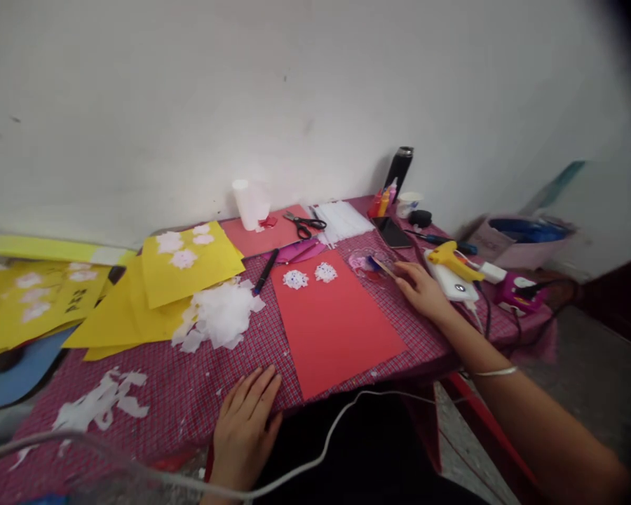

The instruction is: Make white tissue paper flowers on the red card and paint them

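Note:
My right hand (421, 287) pinches a thin light-coloured stick with a dark blue tip, probably a paintbrush (383, 266). Its tip is over a shallow clear dish (365, 258) with pinkish and red smears inside. My left hand (248, 421) lies flat at the front edge of the table, fingers stretched out and holding nothing. Between the hands is a sheet of red paper (336, 326). Two white scalloped shapes speckled with blue, the left one (295, 279) and the right one (325, 272), sit near its top edge.
White paper scraps (221, 312) lie beside yellow sheets (189, 263). Scissors (305, 223), a black pen (266, 270) and a phone (392, 232) are farther back. At right are a yellow glue gun (452, 261), a white power bank (449, 280) and a purple socket block (518, 293). A white cable (326, 449) crosses the foreground.

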The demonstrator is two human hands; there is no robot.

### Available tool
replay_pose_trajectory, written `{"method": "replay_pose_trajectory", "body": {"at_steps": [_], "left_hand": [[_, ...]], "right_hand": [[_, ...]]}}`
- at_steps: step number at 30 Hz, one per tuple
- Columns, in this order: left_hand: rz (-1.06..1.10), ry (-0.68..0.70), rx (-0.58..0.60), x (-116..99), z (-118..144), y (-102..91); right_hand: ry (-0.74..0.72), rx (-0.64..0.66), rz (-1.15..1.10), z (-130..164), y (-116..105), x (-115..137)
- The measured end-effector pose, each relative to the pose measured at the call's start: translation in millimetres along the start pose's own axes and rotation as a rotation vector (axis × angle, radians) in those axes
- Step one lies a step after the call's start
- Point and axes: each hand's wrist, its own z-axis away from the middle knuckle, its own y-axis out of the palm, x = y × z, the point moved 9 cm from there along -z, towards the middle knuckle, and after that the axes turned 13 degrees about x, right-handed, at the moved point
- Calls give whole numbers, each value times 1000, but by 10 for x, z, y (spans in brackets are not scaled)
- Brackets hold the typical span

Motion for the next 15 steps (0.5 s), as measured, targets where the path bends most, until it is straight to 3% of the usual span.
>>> {"method": "replay_pose_trajectory", "body": {"at_steps": [7, 15], "left_hand": [[-92, 42, 53, 75, 47, 122], [-119, 116, 12, 69, 37, 143]], "right_hand": [[80, -61, -87, 11, -79, -25], [98, -58, -110, -18, -83, -5]]}}
